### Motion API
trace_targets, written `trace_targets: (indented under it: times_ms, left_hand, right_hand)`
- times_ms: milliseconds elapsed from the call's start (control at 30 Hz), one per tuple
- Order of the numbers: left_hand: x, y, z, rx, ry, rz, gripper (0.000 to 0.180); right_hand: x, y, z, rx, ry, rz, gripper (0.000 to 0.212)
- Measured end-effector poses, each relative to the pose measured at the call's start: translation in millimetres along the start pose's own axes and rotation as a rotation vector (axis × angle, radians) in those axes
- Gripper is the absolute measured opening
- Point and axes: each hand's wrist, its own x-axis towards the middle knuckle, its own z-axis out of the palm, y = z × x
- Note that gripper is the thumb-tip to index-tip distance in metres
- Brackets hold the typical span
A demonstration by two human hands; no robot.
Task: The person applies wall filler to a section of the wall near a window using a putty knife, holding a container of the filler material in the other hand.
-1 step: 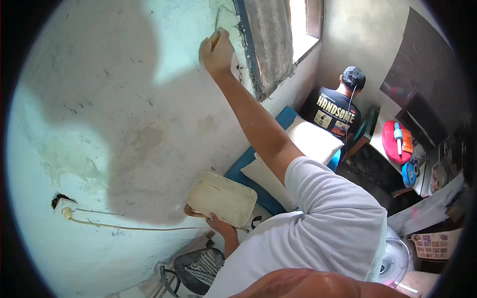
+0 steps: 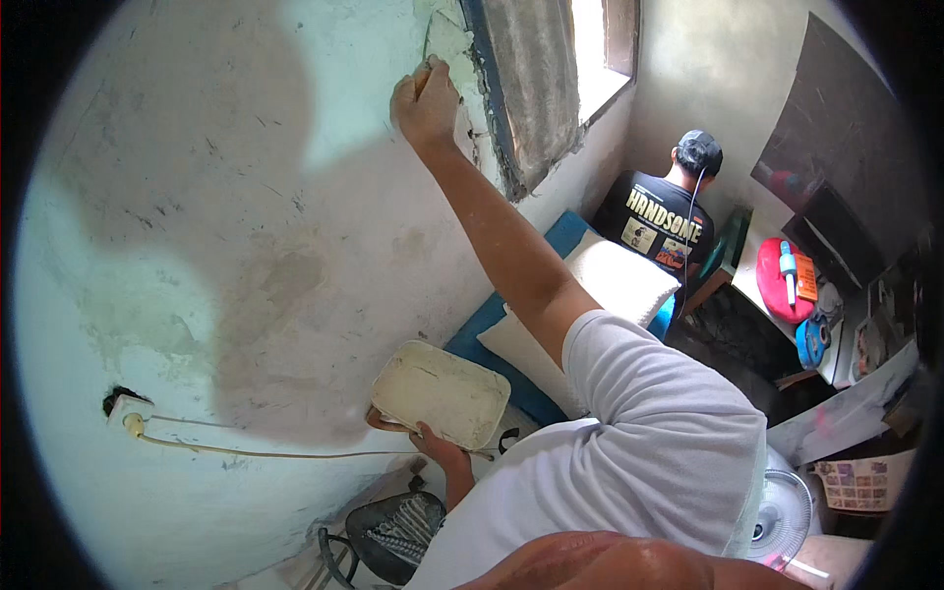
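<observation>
High on the wall, next to the dark window frame, my right hand is closed round the handle of a putty knife. Its flat blade lies against the pale green wall, where fresh-looking filler shows along the frame's edge. Lower down, my left hand grips the near edge of a cream rectangular tray, with some fingers wrapped beneath it. The tray's surface looks smeared with pale residue. Tilted, it stays close to the wall.
A wall socket with a plug and cable sits at lower left. A black bag-like object is below. Pillows lie on a blue cushion. Beyond sits another person, beside a cluttered desk. A fan stands at lower right.
My right hand has shifted very slightly to the left with the putty knife, whose blade is a little lower. My left hand and the tray stay almost in place.
</observation>
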Motion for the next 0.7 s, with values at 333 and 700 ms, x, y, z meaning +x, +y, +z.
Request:
trace_targets:
  times_ms: [333,700]
  left_hand:
    - [-1.8,-3.1,13.2,-0.018,-0.092,-0.048,0.068]
    - [-3.4,-27.5,2.9,-0.086,-0.074,-0.058,0.063]
  right_hand:
    - [-20.1,-27.8,6.9,0.066,0.003,-0.003,0.044]
    - [24.1,-46.4,-109.1,0.464,-0.181,0.623,0.014]
